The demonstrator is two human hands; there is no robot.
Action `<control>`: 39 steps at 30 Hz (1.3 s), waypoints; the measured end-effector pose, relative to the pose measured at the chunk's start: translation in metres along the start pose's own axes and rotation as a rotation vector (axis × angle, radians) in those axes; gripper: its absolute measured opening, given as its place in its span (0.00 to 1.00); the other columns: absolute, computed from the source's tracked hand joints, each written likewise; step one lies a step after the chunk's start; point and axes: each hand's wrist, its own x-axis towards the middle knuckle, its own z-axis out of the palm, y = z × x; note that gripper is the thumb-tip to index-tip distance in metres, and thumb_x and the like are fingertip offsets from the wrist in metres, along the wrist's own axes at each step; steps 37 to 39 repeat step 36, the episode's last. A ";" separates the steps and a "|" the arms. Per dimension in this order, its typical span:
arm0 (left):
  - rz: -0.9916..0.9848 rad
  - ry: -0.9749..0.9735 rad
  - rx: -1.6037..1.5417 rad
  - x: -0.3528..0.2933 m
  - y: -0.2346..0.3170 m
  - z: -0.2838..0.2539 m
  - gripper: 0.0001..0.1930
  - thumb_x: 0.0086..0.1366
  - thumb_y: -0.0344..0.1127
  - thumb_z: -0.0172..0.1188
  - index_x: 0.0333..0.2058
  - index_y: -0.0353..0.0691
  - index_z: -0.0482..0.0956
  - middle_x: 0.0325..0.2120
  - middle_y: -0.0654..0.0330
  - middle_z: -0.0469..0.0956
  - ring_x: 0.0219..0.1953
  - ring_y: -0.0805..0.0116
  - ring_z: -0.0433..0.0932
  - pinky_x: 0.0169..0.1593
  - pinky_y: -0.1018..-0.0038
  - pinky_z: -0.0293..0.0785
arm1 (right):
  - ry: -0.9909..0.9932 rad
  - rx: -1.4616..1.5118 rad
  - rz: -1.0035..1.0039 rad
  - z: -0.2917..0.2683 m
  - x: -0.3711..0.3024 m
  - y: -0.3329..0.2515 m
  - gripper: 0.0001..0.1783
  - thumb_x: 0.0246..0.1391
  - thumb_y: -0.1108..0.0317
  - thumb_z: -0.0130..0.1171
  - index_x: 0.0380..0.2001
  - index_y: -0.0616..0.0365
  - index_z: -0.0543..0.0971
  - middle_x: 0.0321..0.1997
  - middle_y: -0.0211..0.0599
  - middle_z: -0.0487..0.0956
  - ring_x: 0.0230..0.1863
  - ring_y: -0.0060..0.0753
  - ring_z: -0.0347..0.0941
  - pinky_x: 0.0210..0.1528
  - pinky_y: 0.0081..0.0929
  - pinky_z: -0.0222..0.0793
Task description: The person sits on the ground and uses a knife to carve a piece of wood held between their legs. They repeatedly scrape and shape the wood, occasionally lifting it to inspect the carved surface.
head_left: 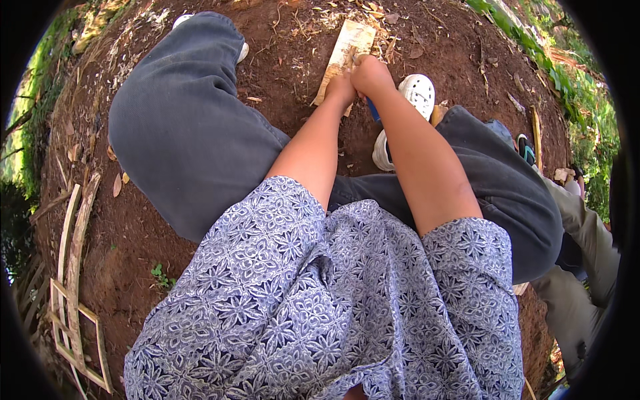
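A pale, flat wooden board [355, 39] lies on the soil between my feet, slanting away from me, its surface rough in the middle. My left hand [341, 91] is closed low over the board's right side; what its fingers hold is hidden. Just beside it, my right hand [373, 75] is wrapped round a tool with a blue handle [373, 111], which sticks out below the fist. A small greyish piece of the tool shows by the knuckles, but its kind is not clear. Both hands are close together, nearly touching.
White clogs are on my feet, the right clog [418, 93] close to my right forearm. Wood shavings [383, 20] litter the brown soil. Thin wooden strips and a frame [79, 320] lie at left. Another person's trousered leg [567, 307] is at my right.
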 end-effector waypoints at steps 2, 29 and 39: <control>0.050 -0.067 0.002 -0.002 0.006 0.000 0.33 0.75 0.55 0.36 0.48 0.30 0.81 0.46 0.37 0.81 0.50 0.43 0.81 0.54 0.56 0.74 | 0.058 0.014 0.001 0.001 0.025 0.011 0.20 0.59 0.67 0.57 0.53 0.62 0.79 0.23 0.45 0.82 0.17 0.34 0.78 0.22 0.32 0.76; 0.032 0.106 -0.066 0.020 0.000 0.016 0.32 0.75 0.53 0.37 0.48 0.28 0.81 0.49 0.36 0.79 0.54 0.42 0.78 0.57 0.56 0.72 | -0.248 -0.127 0.030 -0.019 0.032 0.005 0.10 0.48 0.69 0.57 0.22 0.52 0.87 0.25 0.36 0.85 0.25 0.34 0.82 0.33 0.32 0.80; -0.018 -0.017 -0.095 0.023 0.003 0.004 0.30 0.75 0.55 0.36 0.47 0.40 0.85 0.49 0.41 0.81 0.56 0.46 0.78 0.60 0.59 0.69 | -0.172 -0.176 0.031 -0.010 0.047 -0.005 0.13 0.48 0.67 0.55 0.18 0.50 0.88 0.25 0.33 0.86 0.33 0.34 0.84 0.42 0.33 0.80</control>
